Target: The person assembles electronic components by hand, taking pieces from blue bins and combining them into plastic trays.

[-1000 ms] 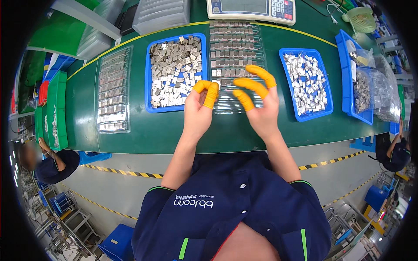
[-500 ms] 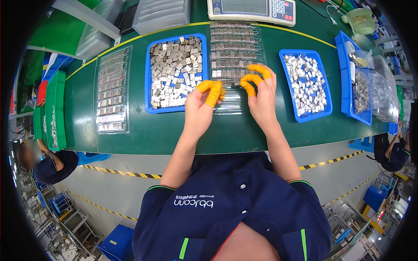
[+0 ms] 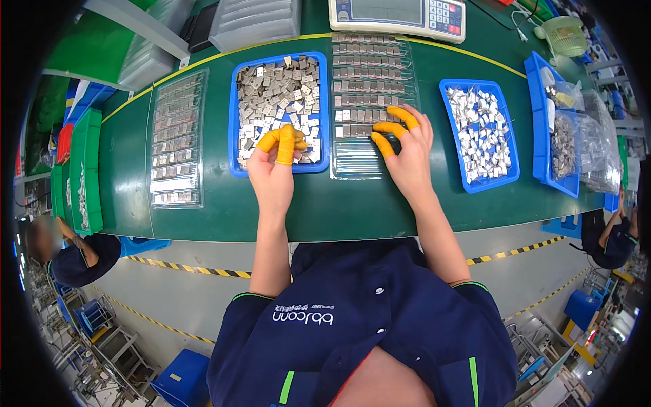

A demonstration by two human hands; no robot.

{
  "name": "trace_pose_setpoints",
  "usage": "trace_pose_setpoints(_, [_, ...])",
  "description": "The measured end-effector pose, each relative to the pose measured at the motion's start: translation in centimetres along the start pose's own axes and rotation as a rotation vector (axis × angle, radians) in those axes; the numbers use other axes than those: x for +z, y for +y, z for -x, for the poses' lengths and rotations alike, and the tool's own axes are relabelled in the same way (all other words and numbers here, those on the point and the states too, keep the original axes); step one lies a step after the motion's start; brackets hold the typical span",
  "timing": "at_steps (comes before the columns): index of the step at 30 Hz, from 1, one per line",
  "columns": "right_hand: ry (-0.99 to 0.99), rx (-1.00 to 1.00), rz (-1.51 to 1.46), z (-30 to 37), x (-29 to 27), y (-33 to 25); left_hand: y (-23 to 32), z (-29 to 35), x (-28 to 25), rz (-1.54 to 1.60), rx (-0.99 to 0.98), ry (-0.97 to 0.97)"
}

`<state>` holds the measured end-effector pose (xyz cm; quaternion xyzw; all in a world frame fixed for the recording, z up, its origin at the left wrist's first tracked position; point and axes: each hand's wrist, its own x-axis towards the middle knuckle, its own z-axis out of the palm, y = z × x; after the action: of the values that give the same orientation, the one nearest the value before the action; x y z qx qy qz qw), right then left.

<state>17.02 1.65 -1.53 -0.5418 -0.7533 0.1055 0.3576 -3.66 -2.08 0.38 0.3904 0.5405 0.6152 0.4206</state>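
Observation:
My left hand (image 3: 272, 178), with yellow finger cots, is over the near part of a blue tray (image 3: 325, 102) of small silvery metal pieces (image 3: 285, 85). Its fingertips are drawn together, and what lies between them is hidden. A clear blister tray (image 3: 363, 163) stands just right of it, with rows of small metal pieces (image 3: 359, 115) and bare slots at the near end. Over that tray's right side is my right hand (image 3: 408, 149), also in yellow cots. Its thumb and fingers are apart, the tips close to the end of the nearest filled row.
To the right is a blue tray (image 3: 512, 163) of small white parts. Beyond it, a blue bin (image 3: 539, 156) holds bagged pieces. Another filled blister tray (image 3: 176, 142) lies left. A scale (image 3: 407, 20) sits at the back. Green bins (image 3: 88, 169) line the left edge; people sit at both sides.
My left hand has moved left from the blister tray to the blue tray of metal pieces. My right hand has stayed by the blister tray, its fingers more spread.

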Motion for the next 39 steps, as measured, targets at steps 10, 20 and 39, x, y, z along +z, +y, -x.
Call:
trace_pose_setpoints(10, [0.167,0.292,0.196,0.3,-8.8,7.5,0.6,-2.4,-2.2,-0.944,0.169,-0.007])
trace_pose_setpoints(20, [0.082,0.48,0.363,0.5,-8.8,10.4,-0.8,-4.0,-0.7,-1.234,0.21,0.045])
trace_pose_setpoints(39, [0.604,0.426,-0.484,1.4,-9.3,10.3,-0.6,-5.9,0.5,-1.138,0.229,-0.03])
